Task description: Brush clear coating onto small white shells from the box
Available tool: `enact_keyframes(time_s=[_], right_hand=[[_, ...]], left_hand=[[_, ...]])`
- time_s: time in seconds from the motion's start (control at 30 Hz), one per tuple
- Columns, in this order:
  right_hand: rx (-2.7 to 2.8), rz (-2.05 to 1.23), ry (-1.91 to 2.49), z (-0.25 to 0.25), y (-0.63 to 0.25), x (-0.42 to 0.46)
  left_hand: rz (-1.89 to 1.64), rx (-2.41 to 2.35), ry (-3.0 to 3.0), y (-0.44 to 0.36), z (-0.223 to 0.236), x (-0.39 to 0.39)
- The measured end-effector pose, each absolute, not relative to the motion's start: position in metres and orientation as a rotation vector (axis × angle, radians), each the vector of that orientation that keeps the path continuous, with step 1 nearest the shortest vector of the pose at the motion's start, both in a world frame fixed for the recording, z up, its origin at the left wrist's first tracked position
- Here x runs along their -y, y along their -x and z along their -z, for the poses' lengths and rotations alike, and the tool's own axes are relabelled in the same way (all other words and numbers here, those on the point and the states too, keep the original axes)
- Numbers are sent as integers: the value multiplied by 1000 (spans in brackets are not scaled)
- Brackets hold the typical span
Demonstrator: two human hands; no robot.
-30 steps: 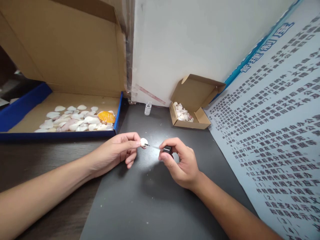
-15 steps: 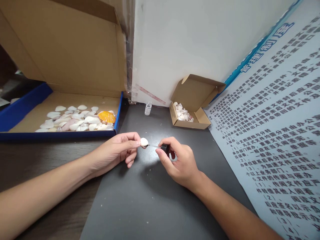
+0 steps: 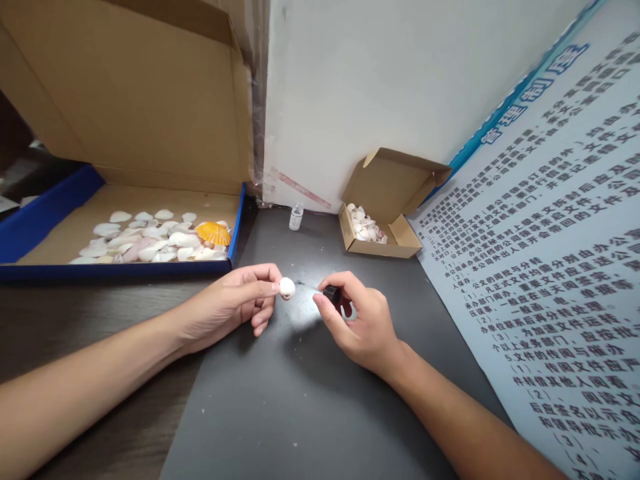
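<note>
Between thumb and fingertips, my left hand [image 3: 250, 297] pinches a small white seashell [image 3: 287, 288] above the dark mat. My right hand [image 3: 357, 317] is closed around the black cap of a brush applicator [image 3: 331, 295]. Its thin pale stem points left toward the seashell, and a gap separates the two. The small glass bottle [image 3: 296, 217] stands upright farther back on the mat, with a printed label and no cap on it.
At the left, an open blue-edged cardboard box [image 3: 165, 268] holds many white shells and an orange scallop shell [image 3: 214, 233]. A smaller open cardboard box [image 3: 395, 250] with shells stands back right. A printed poster [image 3: 560, 267] slants along the right side.
The brush stem has come off the seashell and drawn slightly away to the right. The seashell has turned a little in my left fingers, showing a rounder white face.
</note>
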State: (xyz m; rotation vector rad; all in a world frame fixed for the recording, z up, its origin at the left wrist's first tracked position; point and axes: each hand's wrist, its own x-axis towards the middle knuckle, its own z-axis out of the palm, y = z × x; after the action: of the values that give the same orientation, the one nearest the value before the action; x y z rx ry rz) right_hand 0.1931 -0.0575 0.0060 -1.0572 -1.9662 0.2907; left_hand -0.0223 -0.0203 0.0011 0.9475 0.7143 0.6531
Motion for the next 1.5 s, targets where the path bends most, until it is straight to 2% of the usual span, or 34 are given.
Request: enact_keyframes(time_s=[0.8,1.2,1.5], right_hand=[[1945,-389,936,-8,-195,60],[1967,-569,946,-1,-197,60],[1960,-415,1023,-6,-192,59]], left_hand=[[-659,-704,-909,23,-1,18],[-636,-702,-898,22,-5,20],[-627,-713,-912,22,-6,20]])
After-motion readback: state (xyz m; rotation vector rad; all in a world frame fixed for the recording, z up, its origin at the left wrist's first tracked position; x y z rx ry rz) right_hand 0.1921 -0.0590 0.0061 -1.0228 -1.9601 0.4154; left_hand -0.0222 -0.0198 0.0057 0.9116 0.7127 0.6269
